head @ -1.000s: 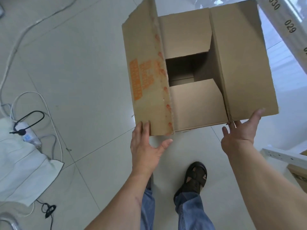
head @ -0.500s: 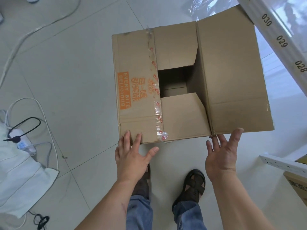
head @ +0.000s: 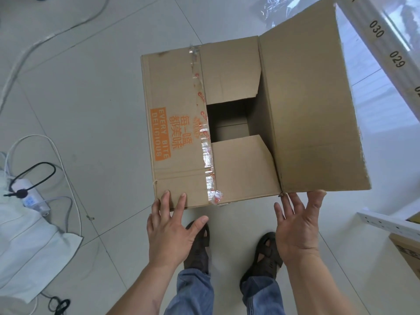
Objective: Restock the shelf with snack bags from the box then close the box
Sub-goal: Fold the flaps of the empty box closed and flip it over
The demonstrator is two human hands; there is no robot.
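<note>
Matt brown corrugated-cardboard box (head: 238,123) with glossy, crinkled clear tape (head: 205,153) (orange print beneath); smooth, faintly glossy tiled floor (head: 91,110); white cloth (head: 27,242), probably matt fabric; crinkled shiny plastic film (head: 279,7).

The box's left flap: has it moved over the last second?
Yes. The left flap has folded down from upright to lie flat over the box opening, while the right flap is raised.

Over 1 s the box's (head: 238,123) left flap (head: 175,128) has folded down flat, orange print now face-up; left hand (head: 169,235) followed it, fingertips on its near edge; right hand (head: 297,228) has turned palm-up under the raised right flap (head: 311,110).
</note>
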